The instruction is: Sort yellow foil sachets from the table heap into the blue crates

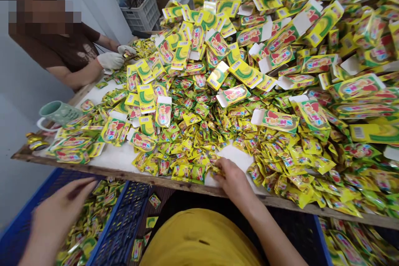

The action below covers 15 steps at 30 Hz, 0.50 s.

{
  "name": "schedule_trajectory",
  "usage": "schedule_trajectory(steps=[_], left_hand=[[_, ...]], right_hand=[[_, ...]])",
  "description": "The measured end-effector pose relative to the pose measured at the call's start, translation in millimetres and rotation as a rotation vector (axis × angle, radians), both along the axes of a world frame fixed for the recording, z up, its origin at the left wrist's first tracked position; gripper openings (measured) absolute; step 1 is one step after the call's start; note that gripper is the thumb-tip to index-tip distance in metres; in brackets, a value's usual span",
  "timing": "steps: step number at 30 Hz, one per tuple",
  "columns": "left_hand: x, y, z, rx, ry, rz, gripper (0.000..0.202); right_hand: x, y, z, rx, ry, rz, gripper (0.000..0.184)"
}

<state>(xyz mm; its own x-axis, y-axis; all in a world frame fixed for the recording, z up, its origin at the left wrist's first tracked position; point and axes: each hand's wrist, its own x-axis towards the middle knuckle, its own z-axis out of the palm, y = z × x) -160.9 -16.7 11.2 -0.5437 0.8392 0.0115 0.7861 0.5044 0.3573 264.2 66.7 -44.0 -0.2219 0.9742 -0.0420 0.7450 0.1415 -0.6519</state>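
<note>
My left hand hovers over the blue crate at the lower left. Its fingers are stretched out, slightly apart from the thumb, and nothing shows between them. At the table's front edge, my right hand has its fingertips closed on a small yellow-green candy packet, partly hidden by the fingers. Just left of it lie several more candy packets, and a white bare patch of tabletop shows behind it. Yellow cardboard boxes with watermelon pictures are heaped behind the loose packets.
A co-worker in white gloves handles packets at the far left. A green mug and a small jar stand near the left table corner. Another blue crate holds packs at lower right. White crates stand behind.
</note>
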Motion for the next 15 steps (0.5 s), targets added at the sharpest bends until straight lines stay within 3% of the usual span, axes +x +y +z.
schedule_trajectory(steps=[1,2,4,7,9,11,15], left_hand=[[36,10,-2.7,0.032,-0.092,-0.138,0.020],[74,22,-5.1,0.163,-0.176,-0.270,0.021],[145,49,-8.6,0.240,-0.329,-0.636,0.019],[211,79,-11.9,0.105,-0.202,-0.971,0.023],[225,88,-15.1,0.014,-0.110,-1.061,0.027],[227,95,-19.8,-0.016,-0.140,-1.062,0.017],[233,111,-26.6,-0.020,-0.491,-0.912,0.008]], right_hand=[[7,2,-2.0,0.012,-0.012,-0.011,0.020],[15,5,-3.6,0.031,-0.018,-0.029,0.014],[34,7,-4.5,0.048,0.002,-0.089,0.008],[53,0,0.9,-0.028,0.148,-0.178,0.016],[55,-8,7.6,-0.074,0.298,-0.188,0.018],[49,-14,14.8,-0.101,0.430,-0.144,0.017],[25,-11,26.7,-0.196,0.588,-0.079,0.022]])
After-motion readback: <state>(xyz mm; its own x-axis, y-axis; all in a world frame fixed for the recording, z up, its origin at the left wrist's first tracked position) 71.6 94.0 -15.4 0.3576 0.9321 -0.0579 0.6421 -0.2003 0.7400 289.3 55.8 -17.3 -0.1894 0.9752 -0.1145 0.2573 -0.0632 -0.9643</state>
